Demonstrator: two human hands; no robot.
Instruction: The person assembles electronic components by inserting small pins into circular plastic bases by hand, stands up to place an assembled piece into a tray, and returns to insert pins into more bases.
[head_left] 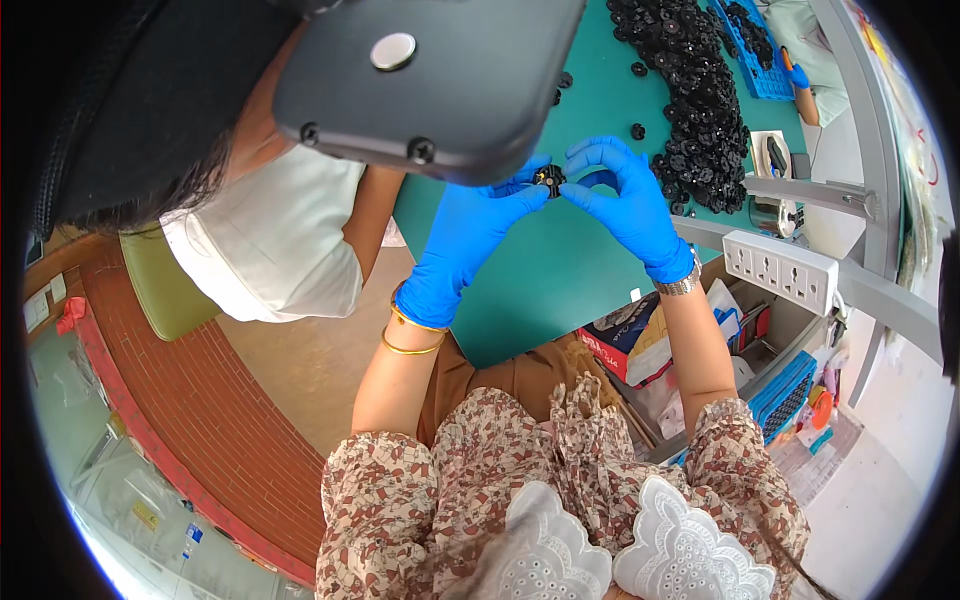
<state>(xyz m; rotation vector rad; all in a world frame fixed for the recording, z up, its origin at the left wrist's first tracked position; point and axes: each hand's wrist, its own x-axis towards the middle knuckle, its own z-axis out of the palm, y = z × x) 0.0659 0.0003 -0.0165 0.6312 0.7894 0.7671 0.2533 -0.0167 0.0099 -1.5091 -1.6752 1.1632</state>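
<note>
A small round black part [549,180] with a pale spot in its middle is held up above the green tabletop [520,290]. My left hand [478,225], in a blue glove, pinches it from the left between thumb and fingers. From the other side my right hand [625,205], gloved alike, has its thumb and bent fingers closed at the part's right edge. What the part's underside looks like is hidden. Beyond my right hand lies a large heap of similar black round parts [695,110], with a few loose ones [638,131] beside it.
A dark grey device [430,80] blocks the top of the view. At left sits a person in a white shirt [275,230]. A blue tray [770,83] and another person's gloved hand [798,76] are far right. Nearer are a power strip [780,270] and a filled drawer [735,372].
</note>
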